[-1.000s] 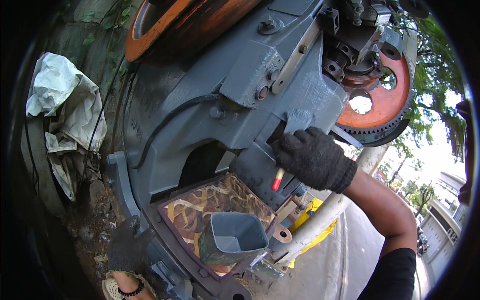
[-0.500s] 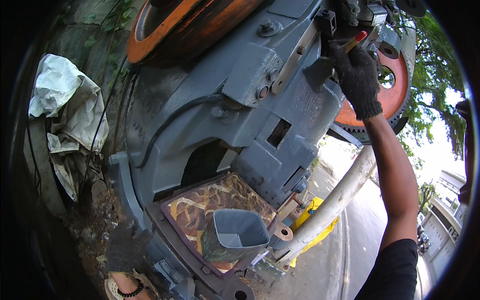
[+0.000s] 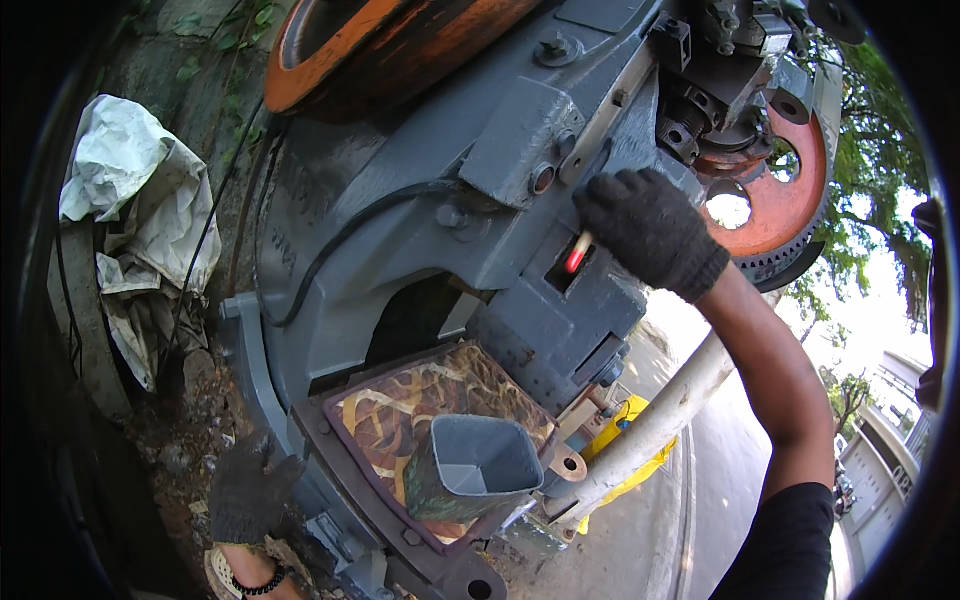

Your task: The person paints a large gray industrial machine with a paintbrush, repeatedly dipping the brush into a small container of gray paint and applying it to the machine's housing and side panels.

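Note:
My right hand [image 3: 650, 225], in a dark knit glove, is closed around a paintbrush [image 3: 579, 252]. The brush's pale handle with its red end points down below the fist, in front of a square opening in the grey machine [image 3: 520, 245]; its bristles are mostly hidden by the hand and the machine. My left hand [image 3: 250, 487], gloved too, has its fingers spread beside the machine's lower left edge. A square grey bucket [image 3: 482, 503], grey inside, stands on a brown patterned board [image 3: 400, 400] on the machine's base.
Above are an orange wheel [image 3: 390, 55] and, at right, an orange gear [image 3: 790, 215]. Crumpled whitish sheeting [image 3: 150, 190] hangs at left. A pale post [image 3: 660, 400] and yellow cloth [image 3: 625, 425] stand beyond the machine, next to a road. A black cable [image 3: 345, 240] curves across the machine.
My right hand has come down and left from near the gear to the machine's grey face. The brush has turned, its red end now pointing down. My left hand has barely moved.

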The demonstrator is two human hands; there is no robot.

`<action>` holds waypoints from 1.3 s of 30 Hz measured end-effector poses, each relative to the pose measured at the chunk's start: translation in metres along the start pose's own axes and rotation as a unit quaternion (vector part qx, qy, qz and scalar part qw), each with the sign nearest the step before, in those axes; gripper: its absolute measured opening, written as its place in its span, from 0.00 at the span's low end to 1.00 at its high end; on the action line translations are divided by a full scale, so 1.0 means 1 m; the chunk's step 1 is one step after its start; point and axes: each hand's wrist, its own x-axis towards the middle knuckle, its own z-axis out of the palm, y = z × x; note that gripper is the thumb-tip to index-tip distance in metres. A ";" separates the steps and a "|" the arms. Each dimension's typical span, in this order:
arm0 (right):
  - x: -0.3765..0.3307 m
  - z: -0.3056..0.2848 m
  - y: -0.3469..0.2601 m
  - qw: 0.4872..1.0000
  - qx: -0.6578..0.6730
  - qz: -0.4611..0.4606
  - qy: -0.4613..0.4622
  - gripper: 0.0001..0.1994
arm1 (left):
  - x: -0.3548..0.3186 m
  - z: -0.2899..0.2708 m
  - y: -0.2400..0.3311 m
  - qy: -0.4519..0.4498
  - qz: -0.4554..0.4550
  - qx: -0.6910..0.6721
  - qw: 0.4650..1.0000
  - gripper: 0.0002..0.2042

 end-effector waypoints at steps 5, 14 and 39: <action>-0.011 -0.007 -0.066 0.991 0.120 -0.053 -0.036 0.17 | 0.003 0.005 0.003 0.017 -0.001 0.009 1.000 0.31; 0.001 -0.022 -0.017 0.859 0.392 0.264 0.198 0.13 | 0.003 0.018 -0.004 0.020 -0.008 0.013 1.000 0.32; -0.025 -0.032 -0.089 0.956 0.264 0.081 0.104 0.22 | 0.001 0.014 0.002 0.016 0.006 0.000 1.000 0.31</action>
